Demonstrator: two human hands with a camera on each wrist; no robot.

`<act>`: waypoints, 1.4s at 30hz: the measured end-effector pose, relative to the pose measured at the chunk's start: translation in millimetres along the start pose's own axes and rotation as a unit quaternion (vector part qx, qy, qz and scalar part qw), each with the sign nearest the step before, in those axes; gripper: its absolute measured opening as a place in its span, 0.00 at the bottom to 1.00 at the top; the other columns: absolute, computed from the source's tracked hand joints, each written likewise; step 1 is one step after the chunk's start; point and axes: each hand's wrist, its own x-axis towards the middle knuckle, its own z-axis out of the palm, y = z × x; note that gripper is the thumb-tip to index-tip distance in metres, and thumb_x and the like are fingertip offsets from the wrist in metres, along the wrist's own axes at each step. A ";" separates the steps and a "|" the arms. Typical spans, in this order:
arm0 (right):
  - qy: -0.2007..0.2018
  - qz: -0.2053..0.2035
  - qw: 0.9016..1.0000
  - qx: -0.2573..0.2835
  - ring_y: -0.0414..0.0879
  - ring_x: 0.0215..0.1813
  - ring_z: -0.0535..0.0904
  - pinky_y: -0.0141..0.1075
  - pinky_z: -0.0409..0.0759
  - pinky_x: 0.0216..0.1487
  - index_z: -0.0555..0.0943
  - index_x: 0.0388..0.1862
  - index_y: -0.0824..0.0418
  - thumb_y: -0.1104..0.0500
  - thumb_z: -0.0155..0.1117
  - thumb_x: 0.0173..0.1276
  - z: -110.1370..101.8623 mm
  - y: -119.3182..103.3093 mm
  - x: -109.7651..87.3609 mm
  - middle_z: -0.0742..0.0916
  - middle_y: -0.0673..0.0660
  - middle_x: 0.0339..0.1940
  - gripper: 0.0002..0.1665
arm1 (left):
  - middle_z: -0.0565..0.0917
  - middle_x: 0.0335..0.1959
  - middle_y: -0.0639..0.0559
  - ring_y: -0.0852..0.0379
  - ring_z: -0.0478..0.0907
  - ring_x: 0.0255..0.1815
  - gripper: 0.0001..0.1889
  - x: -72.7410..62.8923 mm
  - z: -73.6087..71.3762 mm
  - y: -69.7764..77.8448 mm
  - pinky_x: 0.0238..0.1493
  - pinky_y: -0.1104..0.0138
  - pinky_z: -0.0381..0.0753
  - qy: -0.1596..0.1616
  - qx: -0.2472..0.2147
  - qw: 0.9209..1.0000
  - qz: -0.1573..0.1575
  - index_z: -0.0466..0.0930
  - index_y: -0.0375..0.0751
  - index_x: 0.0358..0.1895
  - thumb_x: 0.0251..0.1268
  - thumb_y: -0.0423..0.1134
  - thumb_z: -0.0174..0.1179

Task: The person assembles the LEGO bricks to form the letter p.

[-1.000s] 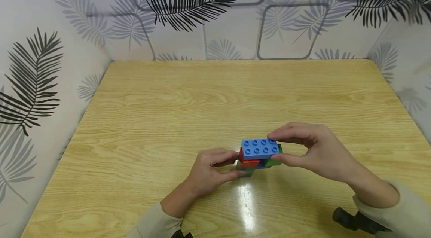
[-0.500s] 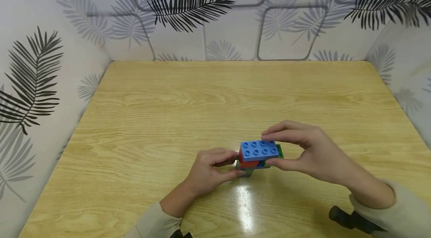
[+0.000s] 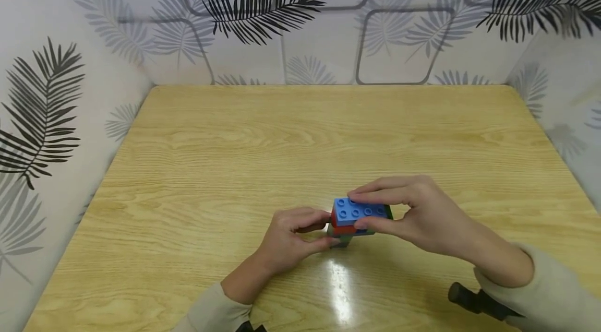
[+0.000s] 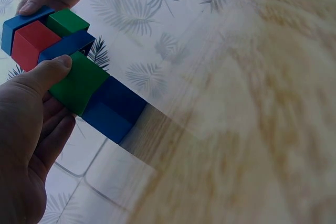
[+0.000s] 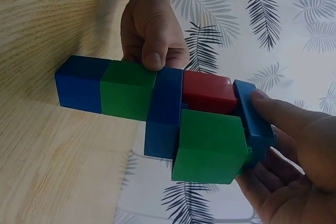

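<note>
Several toy building bricks form an upright stack. At its foot a blue brick (image 5: 80,86) meets the table, under a lower green brick (image 5: 126,90). Above them a longer blue brick (image 5: 164,111) bears a red brick (image 5: 209,90) and an upper green brick (image 5: 211,145) side by side. A studded blue brick (image 3: 345,210) lies across these two; in the right wrist view a narrow gap shows beneath it. My left hand (image 3: 292,238) pinches the stack at the lower green brick. From the right, my right hand (image 3: 424,212) holds the top blue brick between thumb and fingers.
The wood-grain table (image 3: 225,154) extends around the stack. Leaf-patterned covering (image 3: 324,45) rises behind it and at both sides. A black rod-shaped piece (image 3: 481,301) juts out beneath the right sleeve.
My right hand has moved left along the top blue brick, covering more of its studs. That brick has shifted slightly left. My left hand keeps its hold on the stack.
</note>
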 end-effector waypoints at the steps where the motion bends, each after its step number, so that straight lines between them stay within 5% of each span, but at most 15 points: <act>1: -0.001 0.002 1.000 -0.004 0.44 0.47 0.88 0.22 0.86 0.40 0.87 0.53 0.58 0.67 0.79 0.53 0.4 -0.4 0.2 0.90 0.54 0.48 0.25 | 0.89 0.40 0.39 0.49 0.89 0.43 0.17 -0.4 -0.2 0.3 0.45 0.67 0.91 0.001 0.001 1.000 -0.001 0.86 0.28 0.45 0.49 0.25 0.75; 20: 0.011 0.011 0.999 -0.052 0.44 0.46 0.89 0.21 0.85 0.40 0.88 0.49 0.55 0.63 0.81 0.51 4.1 -8.0 -0.2 0.91 0.49 0.47 0.24 | 0.89 0.41 0.41 0.51 0.88 0.43 0.17 1.3 -2.4 2.3 0.47 0.72 0.89 -0.002 0.016 1.000 0.006 0.86 0.31 0.46 0.51 0.29 0.76; 30: -0.034 0.017 0.999 -0.030 0.37 0.41 0.86 0.19 0.78 0.27 0.87 0.53 0.56 0.60 0.78 0.58 0.6 -5.0 2.4 0.91 0.49 0.46 0.22 | 0.89 0.41 0.40 0.50 0.88 0.43 0.17 0.4 -0.8 1.0 0.46 0.71 0.89 0.000 0.006 1.000 0.007 0.86 0.30 0.46 0.51 0.27 0.75; 37: -0.049 0.037 0.997 -0.055 0.37 0.42 0.85 0.23 0.82 0.30 0.86 0.54 0.56 0.59 0.78 0.59 2.0 -6.3 -1.1 0.90 0.50 0.46 0.23 | 0.89 0.42 0.38 0.47 0.88 0.44 0.18 -1.6 3.4 0.9 0.46 0.67 0.90 -0.003 -0.006 1.000 -0.015 0.85 0.27 0.47 0.50 0.26 0.75; 42: -0.045 0.014 0.997 -0.061 0.41 0.45 0.87 0.26 0.88 0.37 0.84 0.57 0.59 0.60 0.77 0.59 3.8 -3.6 -2.5 0.90 0.53 0.48 0.25 | 0.89 0.43 0.41 0.50 0.88 0.46 0.17 3.1 -0.5 9.0 0.48 0.64 0.90 -0.016 -0.008 0.999 -0.039 0.85 0.31 0.48 0.52 0.28 0.75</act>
